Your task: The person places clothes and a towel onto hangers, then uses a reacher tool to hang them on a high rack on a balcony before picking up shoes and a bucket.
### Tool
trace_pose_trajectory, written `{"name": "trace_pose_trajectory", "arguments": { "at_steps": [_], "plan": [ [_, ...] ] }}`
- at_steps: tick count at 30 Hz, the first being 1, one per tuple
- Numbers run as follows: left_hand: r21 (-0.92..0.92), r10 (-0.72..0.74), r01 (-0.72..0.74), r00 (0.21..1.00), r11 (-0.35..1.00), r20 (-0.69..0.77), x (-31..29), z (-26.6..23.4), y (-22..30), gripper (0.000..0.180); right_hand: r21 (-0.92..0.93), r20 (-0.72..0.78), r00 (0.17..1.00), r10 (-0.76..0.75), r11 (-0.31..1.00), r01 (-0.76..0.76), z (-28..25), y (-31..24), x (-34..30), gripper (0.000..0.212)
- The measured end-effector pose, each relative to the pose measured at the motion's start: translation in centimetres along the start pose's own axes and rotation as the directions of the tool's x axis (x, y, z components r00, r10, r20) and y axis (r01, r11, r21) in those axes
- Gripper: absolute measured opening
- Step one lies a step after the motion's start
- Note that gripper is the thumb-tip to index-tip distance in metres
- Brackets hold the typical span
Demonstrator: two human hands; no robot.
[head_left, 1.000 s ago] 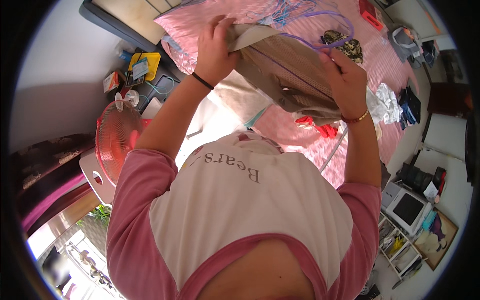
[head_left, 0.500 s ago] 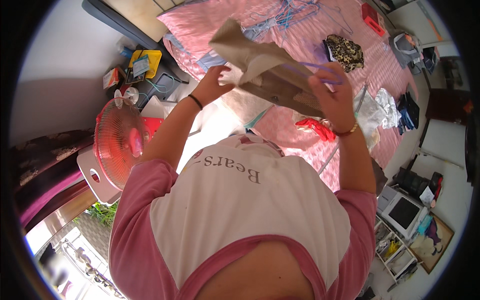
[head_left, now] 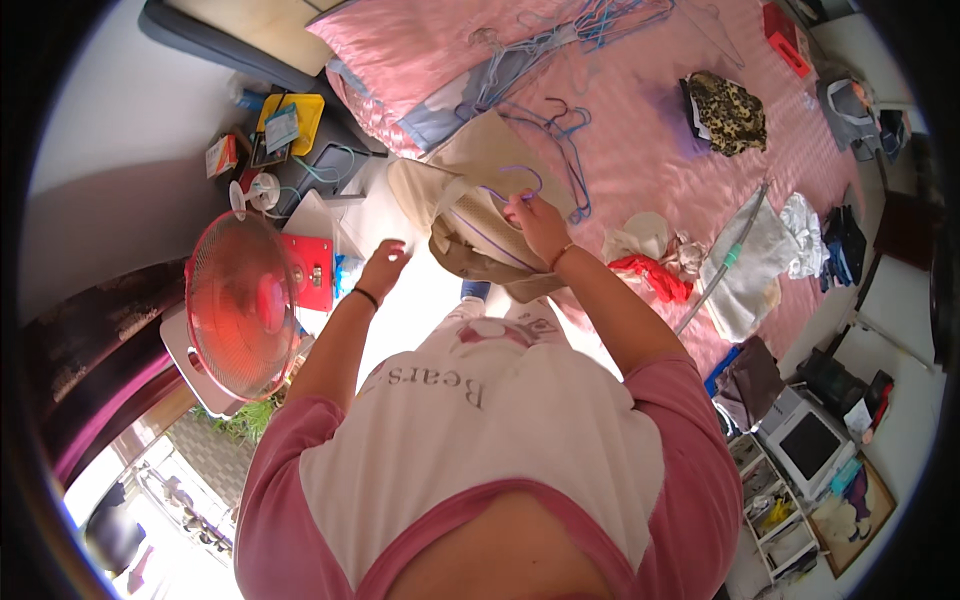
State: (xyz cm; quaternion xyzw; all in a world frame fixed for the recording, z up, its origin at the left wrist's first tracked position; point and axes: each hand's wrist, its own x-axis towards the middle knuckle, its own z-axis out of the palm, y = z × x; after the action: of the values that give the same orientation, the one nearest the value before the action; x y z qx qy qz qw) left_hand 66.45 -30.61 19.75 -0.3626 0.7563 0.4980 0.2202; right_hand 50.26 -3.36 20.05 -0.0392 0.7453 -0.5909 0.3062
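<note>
My right hand [head_left: 538, 230] is closed near the hook of a purple clothes hanger [head_left: 512, 172]. From this hanger hangs a beige garment [head_left: 466, 192], its neck opening gaping and the hanger's lower bar showing inside. The cloth spreads over the edge of the pink-covered bed [head_left: 640, 120]. My left hand [head_left: 383, 268] is to the left of the garment, apart from it, with bent fingers and nothing in them. Beyond the garment, several blue hangers [head_left: 572, 150] lie on the bed.
On my left stands a red fan [head_left: 240, 305], near a small table with a yellow tray [head_left: 300, 115]. The bed also carries a folded leopard-print cloth [head_left: 728, 112], a red cloth [head_left: 655, 278], a pole [head_left: 735, 252] and a red box [head_left: 788, 42].
My left hand has come away from the garment toward me. My right hand has moved left and lower with the hanger, and the garment now hangs lower, with more blue hangers visible behind it.
</note>
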Motion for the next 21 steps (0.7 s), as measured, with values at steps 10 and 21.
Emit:
{"name": "trace_pose_trajectory", "arguments": {
  "at_steps": [10, 21],
  "plan": [
    [0.387, 0.086, -0.129, 0.988, 0.913, 0.127, 5.8, 5.4, 4.7, 0.034, 0.427, 0.075, 0.977, 0.201, 0.879, -0.214, -7.3, 13.5, 18.7, 0.044],
    [0.391, 0.533, -0.637, 0.771, 0.665, 0.349, 25.4, 20.2, 26.1, 0.035, -0.828, -0.411, 0.817, -0.405, 0.540, -0.149, -25.0, 32.7, 24.9, 0.037]
  ]
}}
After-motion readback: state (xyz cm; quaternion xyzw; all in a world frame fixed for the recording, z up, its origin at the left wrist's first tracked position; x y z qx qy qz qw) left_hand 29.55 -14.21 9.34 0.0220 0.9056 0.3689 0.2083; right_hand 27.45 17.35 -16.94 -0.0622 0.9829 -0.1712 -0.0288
